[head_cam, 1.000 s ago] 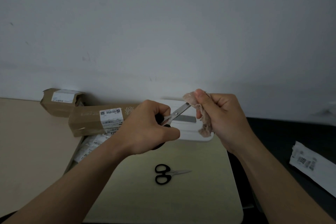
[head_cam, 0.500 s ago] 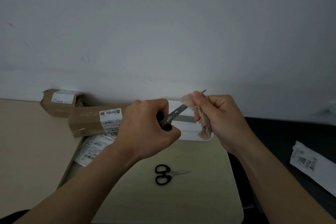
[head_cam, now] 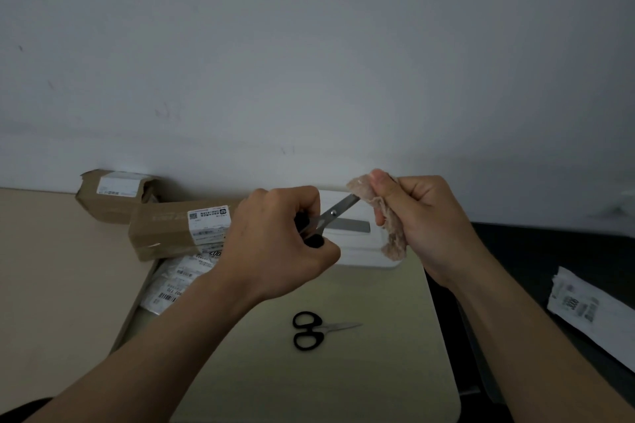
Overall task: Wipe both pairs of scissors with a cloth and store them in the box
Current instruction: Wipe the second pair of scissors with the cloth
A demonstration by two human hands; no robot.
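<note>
One pair of scissors (head_cam: 338, 210) mid-wipe, second pair (head_cam: 309, 330) waiting on the near tabletop (head_cam: 378, 371).
Left hand (head_cam: 275, 244) grips it, right hand (head_cam: 424, 216) pinches the cloth (head_cam: 393, 237) round its tip; the far box (head_cam: 357, 252) likely comes next.

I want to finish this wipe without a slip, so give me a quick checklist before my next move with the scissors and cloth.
1. Left hand grips the held scissors by the handles: ok.
2. Right hand pinches the cloth around the blade tip: ok.
3. Second scissors within reach on the table: ok.
4. Second scissors wiped: cannot tell.
5. White box open for storing: cannot tell.
6. Both pairs stored inside it: not ok.
</note>
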